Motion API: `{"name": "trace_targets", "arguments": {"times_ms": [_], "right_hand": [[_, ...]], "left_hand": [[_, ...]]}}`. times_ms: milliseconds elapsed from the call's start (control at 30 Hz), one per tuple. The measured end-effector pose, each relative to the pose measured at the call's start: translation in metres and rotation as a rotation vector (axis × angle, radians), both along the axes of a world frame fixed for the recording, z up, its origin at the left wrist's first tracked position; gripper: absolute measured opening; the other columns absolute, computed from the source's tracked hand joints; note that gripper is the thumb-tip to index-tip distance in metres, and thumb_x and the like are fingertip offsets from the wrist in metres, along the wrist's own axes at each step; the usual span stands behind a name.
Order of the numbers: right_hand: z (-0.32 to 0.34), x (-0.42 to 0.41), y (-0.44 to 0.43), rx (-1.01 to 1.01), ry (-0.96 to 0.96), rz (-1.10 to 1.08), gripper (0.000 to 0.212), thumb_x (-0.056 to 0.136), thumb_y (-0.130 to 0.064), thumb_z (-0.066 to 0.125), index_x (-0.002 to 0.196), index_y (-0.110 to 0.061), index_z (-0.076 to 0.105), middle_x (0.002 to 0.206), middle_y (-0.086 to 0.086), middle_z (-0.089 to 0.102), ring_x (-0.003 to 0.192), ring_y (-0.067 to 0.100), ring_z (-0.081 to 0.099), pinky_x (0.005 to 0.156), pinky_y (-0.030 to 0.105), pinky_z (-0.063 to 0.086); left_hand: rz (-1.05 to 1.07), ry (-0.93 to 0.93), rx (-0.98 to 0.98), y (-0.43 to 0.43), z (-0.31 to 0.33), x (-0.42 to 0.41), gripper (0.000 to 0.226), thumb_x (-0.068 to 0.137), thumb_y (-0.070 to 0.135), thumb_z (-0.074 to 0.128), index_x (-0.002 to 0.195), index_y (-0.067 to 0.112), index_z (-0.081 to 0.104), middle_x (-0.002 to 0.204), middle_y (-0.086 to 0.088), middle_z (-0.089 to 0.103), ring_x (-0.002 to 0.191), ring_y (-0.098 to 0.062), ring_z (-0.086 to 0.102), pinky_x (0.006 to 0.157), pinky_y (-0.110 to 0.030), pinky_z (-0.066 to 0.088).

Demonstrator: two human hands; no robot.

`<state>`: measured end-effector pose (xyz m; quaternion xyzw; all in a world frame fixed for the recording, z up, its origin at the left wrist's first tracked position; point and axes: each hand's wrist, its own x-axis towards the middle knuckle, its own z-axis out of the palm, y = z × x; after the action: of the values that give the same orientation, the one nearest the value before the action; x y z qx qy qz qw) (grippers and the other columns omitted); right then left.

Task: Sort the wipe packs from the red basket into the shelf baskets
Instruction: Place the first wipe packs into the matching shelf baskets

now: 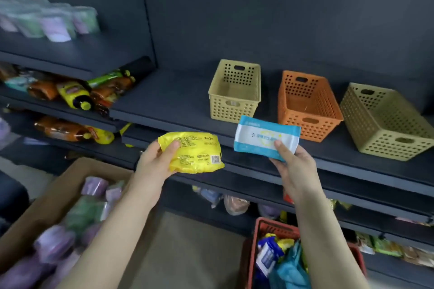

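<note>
Your left grip (152, 164) pinched a yellow pack (195, 151), right grip (293, 166) a blue pack (263, 136); shelf baskets (310, 124) looked empty, red basket (270, 224) mostly full.

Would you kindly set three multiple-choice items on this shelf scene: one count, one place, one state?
1. Baskets on the shelf: A two; B three; C five.
2. The red basket sits: A on that shelf; B low, under the right forearm; C on a chair.
3. The yellow pack is: A held in the left grip; B lying on the floor; C in a pocket.
Key: 1 B, a beige basket, an orange basket and a khaki basket; 2 B, its rim shows near the bottom; 3 A, the thumb clamps it.
</note>
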<state>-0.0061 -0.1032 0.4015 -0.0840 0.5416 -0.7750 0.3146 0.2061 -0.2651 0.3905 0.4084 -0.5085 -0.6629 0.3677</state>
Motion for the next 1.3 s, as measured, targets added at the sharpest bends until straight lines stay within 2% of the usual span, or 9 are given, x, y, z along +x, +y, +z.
{"name": "trace_targets", "arguments": {"times_ms": [267, 400, 567, 700, 833, 900, 1100, 1200, 1300], "right_hand": [[0.055, -0.079, -0.036, 0.002, 0.108, -0.31, 0.009, 0.089, -0.015, 0.065, 0.098, -0.015, 0.065, 0.103, 0.002, 0.072, 0.093, 0.013, 0.071, 0.079, 0.027, 0.057], [0.059, -0.158, -0.059, 0.003, 0.102, -0.432, 0.015, 0.09, -0.015, 0.066, 0.102, -0.007, 0.065, 0.104, 0.009, 0.07, 0.094, 0.018, 0.07, 0.071, 0.023, 0.059], [0.044, -0.257, -0.099, 0.2, 0.062, -0.457, 0.017, 0.091, -0.015, 0.065, 0.101, -0.002, 0.061, 0.097, 0.012, 0.066, 0.081, 0.018, 0.067, 0.062, 0.021, 0.058], [0.013, -0.323, -0.132, 0.362, 0.003, -0.378, 0.024, 0.091, -0.01, 0.063, 0.113, -0.002, 0.058, 0.107, 0.019, 0.061, 0.097, 0.028, 0.062, 0.052, 0.027, 0.059], [-0.024, -0.366, -0.155, 0.597, -0.075, -0.291, 0.019, 0.087, -0.017, 0.069, 0.099, -0.009, 0.057, 0.113, 0.017, 0.066, 0.094, 0.032, 0.066, 0.083, 0.046, 0.057], [-0.033, -0.375, -0.167, 0.624, -0.142, -0.263, 0.015, 0.088, -0.017, 0.067, 0.088, -0.01, 0.053, 0.108, 0.018, 0.067, 0.091, 0.032, 0.068, 0.084, 0.045, 0.057], [-0.053, -0.379, -0.183, 0.675, -0.187, -0.254, 0.024, 0.092, -0.012, 0.061, 0.113, -0.003, 0.054, 0.108, 0.016, 0.065, 0.1, 0.028, 0.066, 0.08, 0.034, 0.056], [-0.057, -0.38, -0.179, 0.727, -0.189, -0.229, 0.035, 0.092, -0.021, 0.062, 0.121, -0.005, 0.051, 0.111, 0.013, 0.063, 0.107, 0.031, 0.063, 0.092, 0.041, 0.053], [-0.054, -0.386, -0.176, 0.882, -0.105, -0.189, 0.05, 0.087, -0.041, 0.066, 0.121, -0.006, 0.053, 0.109, 0.015, 0.066, 0.099, 0.034, 0.065, 0.093, 0.049, 0.051]], "left_hand": [[-0.151, 0.102, -0.035, -0.071, 0.046, -0.099, 0.015, 0.094, 0.027, 0.058, 0.107, 0.021, 0.065, 0.106, 0.001, 0.072, 0.095, -0.014, 0.07, 0.08, -0.034, 0.056], [-0.224, 0.111, -0.052, -0.107, 0.055, -0.172, 0.018, 0.096, 0.029, 0.056, 0.109, 0.019, 0.063, 0.108, 0.0, 0.072, 0.097, -0.014, 0.07, 0.08, -0.034, 0.056], [-0.278, 0.116, -0.031, -0.146, 0.056, -0.252, 0.023, 0.095, 0.032, 0.055, 0.113, 0.02, 0.063, 0.107, 0.002, 0.073, 0.099, -0.014, 0.069, 0.088, -0.038, 0.053], [-0.278, 0.073, 0.012, -0.169, 0.05, -0.297, 0.026, 0.093, 0.033, 0.057, 0.115, 0.021, 0.061, 0.111, 0.001, 0.071, 0.1, -0.015, 0.069, 0.092, -0.042, 0.053], [-0.282, 0.042, 0.067, -0.186, 0.039, -0.322, 0.021, 0.093, 0.032, 0.056, 0.112, 0.024, 0.062, 0.113, 0.001, 0.07, 0.103, -0.016, 0.068, 0.095, -0.045, 0.052], [-0.3, 0.024, 0.074, -0.192, 0.034, -0.331, 0.021, 0.094, 0.032, 0.056, 0.111, 0.024, 0.062, 0.113, 0.001, 0.071, 0.103, -0.017, 0.068, 0.095, -0.045, 0.051], [-0.285, -0.014, 0.153, -0.207, 0.019, -0.343, 0.027, 0.093, 0.038, 0.052, 0.114, 0.022, 0.06, 0.111, 0.001, 0.071, 0.102, -0.015, 0.068, 0.097, -0.043, 0.05], [-0.268, -0.016, 0.177, -0.209, 0.015, -0.345, 0.03, 0.092, 0.04, 0.052, 0.113, 0.019, 0.059, 0.109, -0.001, 0.072, 0.1, -0.015, 0.069, 0.097, -0.043, 0.051], [-0.257, -0.028, 0.192, -0.211, 0.013, -0.346, 0.033, 0.092, 0.042, 0.051, 0.113, 0.018, 0.058, 0.109, -0.002, 0.072, 0.101, -0.017, 0.068, 0.099, -0.045, 0.049]]}}
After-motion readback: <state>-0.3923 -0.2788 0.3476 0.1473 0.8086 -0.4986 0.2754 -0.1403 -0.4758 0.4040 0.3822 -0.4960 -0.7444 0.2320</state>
